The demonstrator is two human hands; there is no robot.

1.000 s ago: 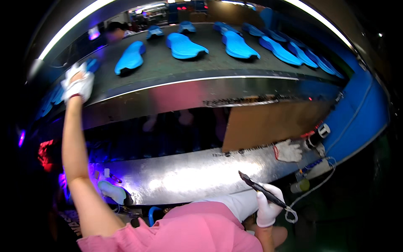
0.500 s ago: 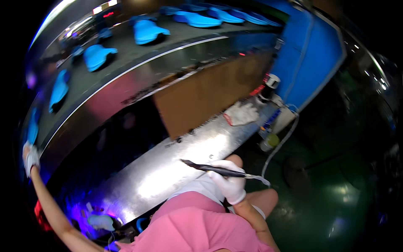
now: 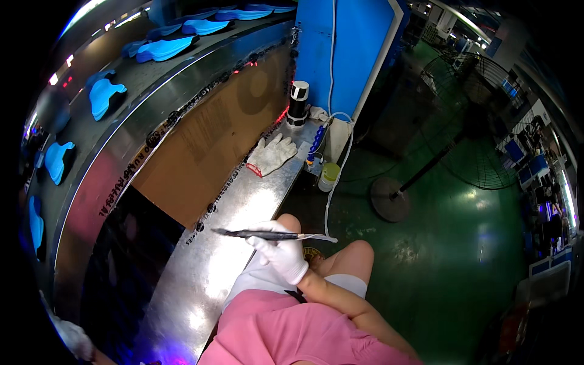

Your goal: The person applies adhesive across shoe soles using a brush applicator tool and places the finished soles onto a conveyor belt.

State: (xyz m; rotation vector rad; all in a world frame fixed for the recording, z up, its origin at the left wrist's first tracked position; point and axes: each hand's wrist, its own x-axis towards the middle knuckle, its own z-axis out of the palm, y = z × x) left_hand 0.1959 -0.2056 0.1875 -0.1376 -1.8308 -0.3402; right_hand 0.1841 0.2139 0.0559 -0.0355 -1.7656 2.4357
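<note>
Just beyond our pink shirt (image 3: 292, 322), our gloved right hand (image 3: 280, 255) closes around a slim black tool (image 3: 260, 234), fingers curled about its shaft. The tool lies nearly level over the near edge of the metal bench (image 3: 176, 292), its dark tip pointing left; whether that tip is bristle or blade we cannot tell. We judge the tool light and stiff, easy to steer like a pen, with the tip its most delicate part. The smooth shaft may slip a little against glove fabric, so we do best to grip it mid-length, clear of the tip. A pale cord (image 3: 329, 210) trails at its tail end and could tug lightly.

Our left hand (image 3: 74, 340) sits at the lower left rim, gloved and blurred; we cannot tell how its fingers stand or whether they hold anything.

Farther along the bench lies a loose white glove (image 3: 274, 156), with a black cylinder (image 3: 297, 104) standing beyond it. Past the cardboard sheet (image 3: 204, 143), blue sole-shaped pieces (image 3: 164, 50) rest spaced along a dark belt (image 3: 82, 152). A standing fan (image 3: 388, 199) occupies the green floor to our right.
</note>
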